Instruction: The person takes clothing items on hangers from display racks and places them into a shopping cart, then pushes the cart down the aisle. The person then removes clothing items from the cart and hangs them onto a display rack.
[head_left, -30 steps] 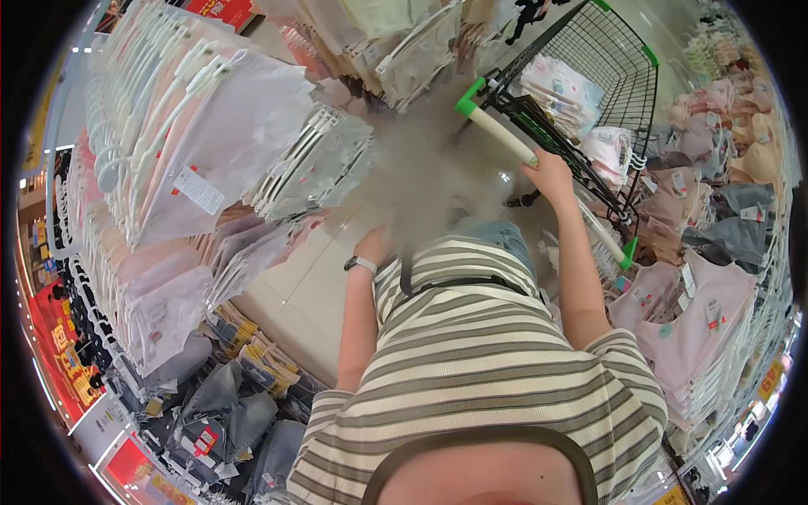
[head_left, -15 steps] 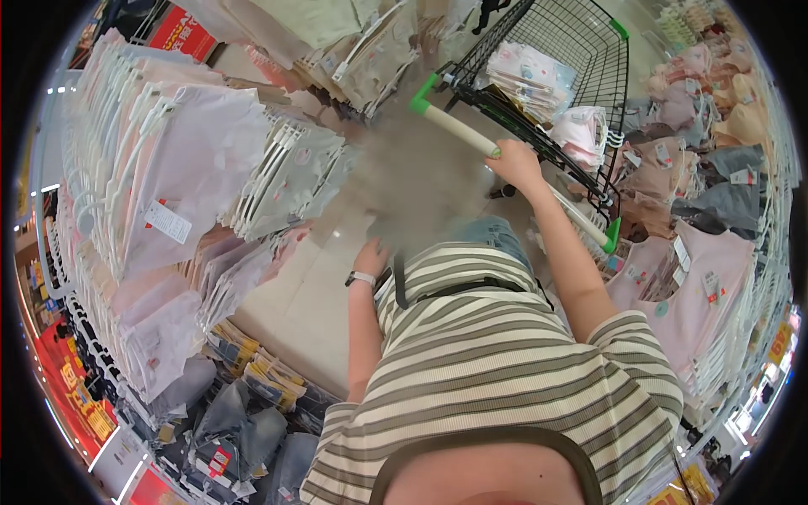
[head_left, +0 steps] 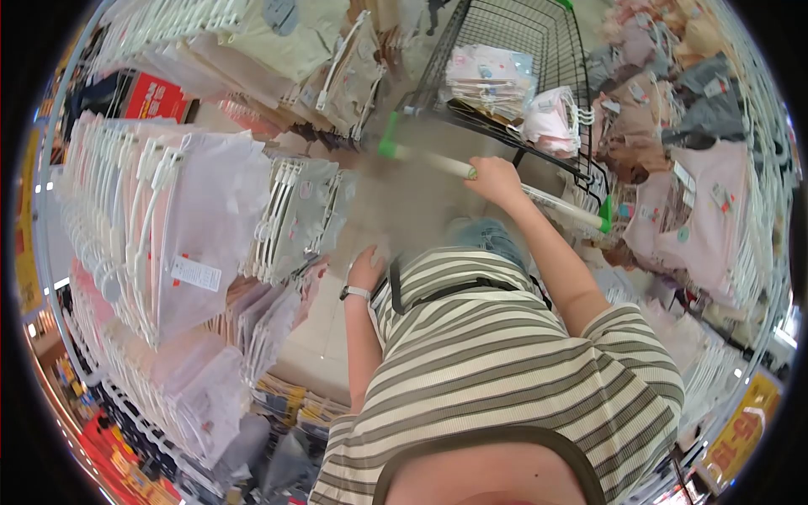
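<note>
The right hand (head_left: 497, 181) had its fingers curled around the cart handle (head_left: 547, 200) at two o'clock. The cart (head_left: 513, 29), at one o'clock, held a white stack (head_left: 488, 80) and pink clothes (head_left: 549, 122). The left hand (head_left: 365, 271) was at nine; I couldn't tell if its fingers were open. Pale clothes (head_left: 210, 194) hung at ten, pink tops (head_left: 707, 198) at three.

- A black wire shopping cart (head_left: 566, 61) stands upright on the floor, its pale, green-ended handle (head_left: 562, 202) slanting.
- Inside, a stack of white printed garments (head_left: 488, 77) lies beside a smaller pale-pink bundle (head_left: 549, 122) with white hangers.
</note>
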Motion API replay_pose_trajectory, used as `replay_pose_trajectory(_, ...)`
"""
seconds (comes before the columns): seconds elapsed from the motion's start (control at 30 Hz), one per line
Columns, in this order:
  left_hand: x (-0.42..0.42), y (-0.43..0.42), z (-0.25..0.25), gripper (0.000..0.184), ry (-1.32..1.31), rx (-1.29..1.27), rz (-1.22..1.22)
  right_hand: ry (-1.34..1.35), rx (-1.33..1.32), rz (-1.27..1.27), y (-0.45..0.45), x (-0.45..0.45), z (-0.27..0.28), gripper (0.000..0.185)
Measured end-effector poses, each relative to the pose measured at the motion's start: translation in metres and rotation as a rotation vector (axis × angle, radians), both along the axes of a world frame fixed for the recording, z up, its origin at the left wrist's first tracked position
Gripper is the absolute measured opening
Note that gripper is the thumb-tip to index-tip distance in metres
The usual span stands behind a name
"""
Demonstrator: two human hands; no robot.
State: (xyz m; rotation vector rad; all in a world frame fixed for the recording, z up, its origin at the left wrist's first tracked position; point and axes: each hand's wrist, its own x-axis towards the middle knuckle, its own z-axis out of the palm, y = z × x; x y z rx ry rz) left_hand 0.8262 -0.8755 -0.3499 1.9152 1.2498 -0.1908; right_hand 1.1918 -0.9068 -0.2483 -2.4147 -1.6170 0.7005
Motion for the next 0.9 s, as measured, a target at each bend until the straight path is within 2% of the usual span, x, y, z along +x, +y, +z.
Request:
replay_pose_trajectory(0.1,0.0,0.013,0.026,0.042,-0.073,-0.057,0.011,-0.009,0.017,-0.022,-0.011,-0.021,0.004,0.025)
replay_pose_trajectory(0.17,0.005,0.025,0.041,0.036,-0.226,0.003,0.015,-0.011,0.018,-0.043,-0.02,-0.031,0.007,0.026)
replay_pose_trajectory(0.23,0.013,0.038,0.05,0.033,-0.337,0.013,0.003,0.126,0.18,-0.021,-0.032,-0.04,0.005,0.028)
replay_pose_trajectory(0.27,0.018,0.044,0.055,0.031,-0.443,0.025,0.015,0.118,0.181,-0.047,-0.037,-0.044,0.004,0.028)
replay_pose_trajectory(0.33,0.032,0.056,0.077,0.029,-0.505,0.047,-0.029,0.095,0.39,-0.032,-0.049,-0.052,0.003,0.027)
replay_pose_trajectory(0.37,0.04,0.062,0.09,0.027,-0.563,0.073,-0.047,0.085,0.388,-0.063,-0.057,-0.056,0.004,0.027)
replay_pose_trajectory(0.43,0.058,0.071,0.114,0.025,-0.636,0.045,-0.061,0.078,0.576,-0.242,-0.076,-0.063,0.005,0.025)
replay_pose_trajectory(0.5,0.074,0.077,0.135,0.024,-0.704,0.016,-0.07,-0.005,0.582,-0.364,-0.097,-0.064,0.009,0.023)
replay_pose_trajectory(0.57,0.093,0.082,0.148,0.025,-0.755,0.11,-0.214,-0.09,0.588,-0.482,-0.12,-0.063,0.01,0.021)
replay_pose_trajectory(0.67,0.124,0.079,0.15,0.026,-0.705,0.106,-0.388,-0.135,0.491,-0.559,-0.145,-0.067,-0.003,0.014)
replay_pose_trajectory(0.7,0.134,0.077,0.143,0.026,-0.707,0.102,-0.399,-0.139,0.491,-0.569,-0.146,-0.069,-0.002,0.014)
replay_pose_trajectory(0.77,0.149,0.071,0.118,0.028,-0.665,0.208,-0.595,-0.151,0.435,-0.593,-0.146,-0.075,0.002,0.012)
replay_pose_trajectory(0.9,0.162,0.063,0.088,0.032,-0.504,0.134,-0.655,-0.024,0.445,-0.685,-0.152,-0.074,0.005,0.013)
